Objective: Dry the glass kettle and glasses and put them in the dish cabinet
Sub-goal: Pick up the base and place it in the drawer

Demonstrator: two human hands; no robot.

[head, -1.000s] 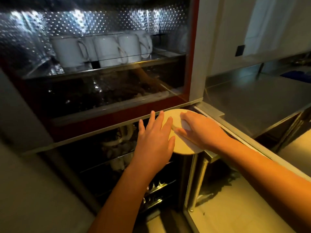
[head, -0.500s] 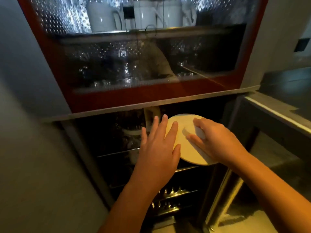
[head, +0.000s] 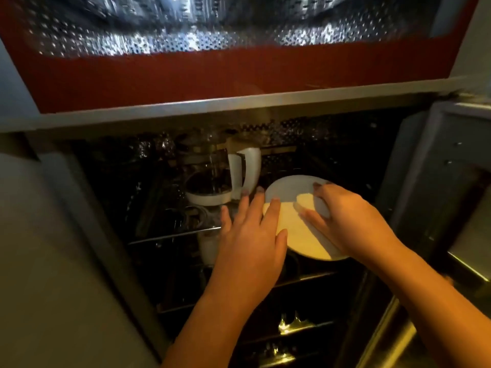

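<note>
The glass kettle (head: 210, 179), with a white handle and white base, stands upright on the wire shelf (head: 170, 235) inside the open lower compartment of the dish cabinet. Just right of it I hold a round white disc (head: 288, 188), tilted, at the shelf's front. My right hand (head: 348, 224) grips the disc from the right, fingers curled over its top. My left hand (head: 249, 235) lies with straight fingers against the disc's left edge, fingertips close to the kettle's handle. What lies under the disc is hidden.
The open cabinet door (head: 435, 181) stands at the right. Above is the red-framed glass door (head: 212, 73) of the upper compartment. A lower wire rack (head: 292, 325) with shiny prongs sits beneath the shelf. Grey cabinet side panel (head: 53, 248) at the left.
Both hands have carried the white disc forward and down into the lower compartment, next to the kettle. My view has dropped from the upper shelves to the lower opening.
</note>
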